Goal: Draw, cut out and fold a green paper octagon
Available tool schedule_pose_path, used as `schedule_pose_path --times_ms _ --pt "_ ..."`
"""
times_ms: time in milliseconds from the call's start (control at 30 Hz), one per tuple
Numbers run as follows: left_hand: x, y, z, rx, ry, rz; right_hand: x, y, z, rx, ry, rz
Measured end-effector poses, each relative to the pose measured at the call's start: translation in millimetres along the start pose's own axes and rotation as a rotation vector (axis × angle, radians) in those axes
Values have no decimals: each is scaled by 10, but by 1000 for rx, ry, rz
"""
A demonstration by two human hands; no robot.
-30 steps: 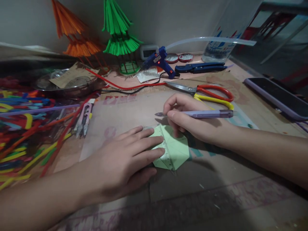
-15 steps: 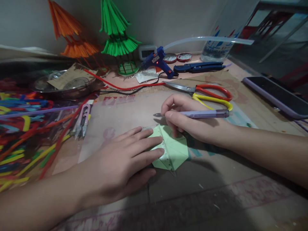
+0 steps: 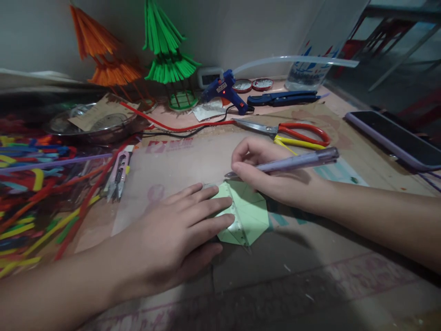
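Note:
A pale green hexagon of paper lies on the table in front of me. My left hand lies flat on its left side, fingers stretched over a clear ruler laid across the paper. My right hand is closed round a purple pen. The pen's tip points left and hovers just beyond the paper's far edge.
Scissors with red and yellow handles lie behind my right hand. A blue glue gun and blue pliers lie further back. Coloured straws and pink snips lie left, a phone right. Orange and green straw models stand by the wall.
My right hand has tilted the pen, so its rear end rises and its tip drops nearer the paper's far edge. My left hand has stayed on the ruler.

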State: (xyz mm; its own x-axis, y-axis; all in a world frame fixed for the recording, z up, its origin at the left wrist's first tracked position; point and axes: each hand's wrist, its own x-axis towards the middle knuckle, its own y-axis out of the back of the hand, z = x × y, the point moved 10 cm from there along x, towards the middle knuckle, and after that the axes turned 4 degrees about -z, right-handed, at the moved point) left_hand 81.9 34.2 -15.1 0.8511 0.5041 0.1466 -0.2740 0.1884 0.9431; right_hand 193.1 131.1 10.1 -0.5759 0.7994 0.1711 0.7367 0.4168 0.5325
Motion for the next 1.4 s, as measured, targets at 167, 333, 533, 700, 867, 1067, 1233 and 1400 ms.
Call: schedule_pose_path --times_ms 167,333,533,700,867,1067,1233,1400 --pt "5 17 15 -1 -7 9 1 41 -19 -49 28 58" --pt "13 33 27 19 -13 19 -3 57 -34 -84 19 71" --pt "13 31 30 42 -12 11 7 31 -29 -92 13 46" --pt "1 45 31 31 -10 26 9 26 -27 -92 25 42" --pt "2 43 24 16 -9 30 11 23 -28 -90 32 43" --pt "7 39 27 24 -11 21 12 22 -15 -103 5 40" --pt "13 43 25 30 -11 28 7 22 -15 -94 11 33" --pt "10 31 19 22 -6 28 17 15 -5 -83 12 27"
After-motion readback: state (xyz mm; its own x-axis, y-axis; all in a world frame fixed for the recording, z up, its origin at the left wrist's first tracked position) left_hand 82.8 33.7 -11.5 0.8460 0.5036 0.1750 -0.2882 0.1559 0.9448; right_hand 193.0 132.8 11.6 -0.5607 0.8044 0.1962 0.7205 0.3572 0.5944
